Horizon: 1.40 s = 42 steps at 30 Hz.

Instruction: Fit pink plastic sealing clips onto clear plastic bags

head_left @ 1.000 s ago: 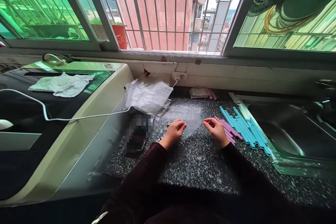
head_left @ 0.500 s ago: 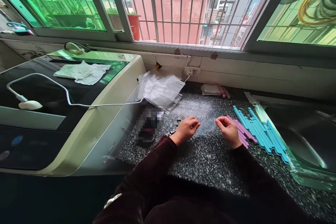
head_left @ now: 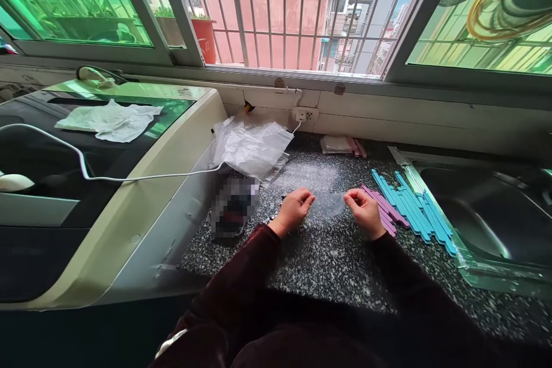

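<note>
A small clear plastic bag [head_left: 328,205] is stretched between my two hands just above the speckled counter [head_left: 332,267]. My left hand [head_left: 294,210] pinches its left end, and my right hand [head_left: 363,213] pinches its right end. Whether anything lies inside the bag I cannot make out. Right beside my right hand lie several purple strips [head_left: 388,210], with several turquoise strips [head_left: 414,207] farther right. Small dark and light bits, partly hidden, lie behind my left hand.
A pile of clear plastic bags [head_left: 254,146] lies against the washing machine [head_left: 172,184] at left. A blurred dark object [head_left: 235,207] sits in front of it. Flat bags [head_left: 335,145] lie by the wall, and a metal sink [head_left: 483,207] is at right. A white cable [head_left: 172,175] crosses the machine.
The whole view has shifted a little, so everything sits farther left. Both hands keep their pinch on the plastic bag, which looks slightly more spread out between them.
</note>
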### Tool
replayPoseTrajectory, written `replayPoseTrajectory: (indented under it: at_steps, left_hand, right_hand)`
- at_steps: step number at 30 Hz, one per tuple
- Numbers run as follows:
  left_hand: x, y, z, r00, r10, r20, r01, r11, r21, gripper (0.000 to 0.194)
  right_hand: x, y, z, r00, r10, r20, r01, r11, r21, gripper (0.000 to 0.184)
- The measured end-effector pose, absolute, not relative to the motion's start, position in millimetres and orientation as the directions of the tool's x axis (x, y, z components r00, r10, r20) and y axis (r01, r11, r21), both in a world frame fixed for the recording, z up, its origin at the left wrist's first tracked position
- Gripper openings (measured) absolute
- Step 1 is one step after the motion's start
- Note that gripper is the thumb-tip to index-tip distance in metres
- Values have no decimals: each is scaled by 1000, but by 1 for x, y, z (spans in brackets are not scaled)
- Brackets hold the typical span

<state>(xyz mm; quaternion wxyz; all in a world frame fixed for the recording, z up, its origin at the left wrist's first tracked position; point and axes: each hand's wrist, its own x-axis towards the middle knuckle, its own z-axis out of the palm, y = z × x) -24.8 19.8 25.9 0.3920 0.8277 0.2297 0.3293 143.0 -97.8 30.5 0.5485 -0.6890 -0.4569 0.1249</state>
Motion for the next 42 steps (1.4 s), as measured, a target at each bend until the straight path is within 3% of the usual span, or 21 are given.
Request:
replayPoseTrajectory:
  at_steps: [5, 11, 22, 26, 29, 31, 33, 36, 42]
  left_hand:
    - [-24, 25, 27, 674, 713, 192, -53, -213, 976, 34]
    - [-23, 27, 28, 659, 745, 104, -179, 21, 984, 41]
    - [-22, 23, 26, 716, 687, 123, -177, 8, 984, 41]
    - [-23, 23, 23, 617, 762, 196, -112, -162, 980, 41]
    - [-28, 21, 25, 474, 753, 457, 35, -535, 844, 39]
    - [-31, 19, 25, 504, 608, 614, 117, -752, 649, 37]
    - [-32, 17, 25, 597, 444, 668, 135, -876, 463, 32]
    - [-30, 15, 21, 679, 285, 676, 149, -956, 253, 24]
    - [-27, 18, 20, 562, 48, 826, 191, -979, -73, 14]
  right_hand:
    - [141, -99, 29, 524, 770, 363, 554, 15, -832, 27]
    - [129, -102, 29, 445, 795, 412, 654, 25, -756, 21]
    - [124, -99, 20, 483, 849, 215, 487, -57, -871, 35]
    - [129, -100, 23, 542, 814, 210, 410, -38, -911, 36]
    - [136, -100, 24, 635, 748, 193, 323, -30, -946, 37]
    - [141, -100, 24, 677, 718, 163, 269, -35, -963, 38]
    - [144, -99, 23, 690, 712, 128, 225, -43, -973, 39]
    - [145, -100, 23, 670, 738, 82, 183, -58, -981, 39]
    - [139, -102, 29, 621, 783, 8, 152, -110, -982, 36]
